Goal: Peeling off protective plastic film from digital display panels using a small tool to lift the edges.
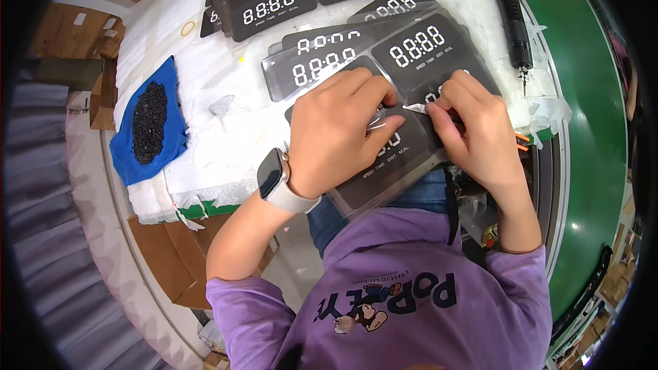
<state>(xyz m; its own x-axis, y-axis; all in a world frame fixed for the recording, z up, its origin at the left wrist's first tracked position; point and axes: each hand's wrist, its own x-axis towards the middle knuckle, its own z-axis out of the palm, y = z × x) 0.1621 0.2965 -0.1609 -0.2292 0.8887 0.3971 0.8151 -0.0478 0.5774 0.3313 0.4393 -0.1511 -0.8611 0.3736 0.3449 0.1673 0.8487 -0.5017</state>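
Currently, the dark panel sheet (415,136) with pale digit segments lies at the centre of the frame beneath both hands, its lower corner apparently projecting past the white-covered table (212,145). The right hand (478,123) holds a small white strip (414,107) in a narrow pinch; a slip or oblique pull could tear the strip or mark the sheet. The left hand (343,120) rests over the sheet, thumb and index finger slightly apart; whether anything is caught between them cannot be told. Uneven pressure there could flex or tip the unsupported corner. The wristwatch (271,173) could scratch the surface on contact. At upper centre, stacked panels (274,12) could slide if nudged. At upper right, the black pen-shaped tool (510,24) could score a sheet with its thin tip. At left, black granules (149,123) could scatter if the blue cloth (127,149) is snagged.
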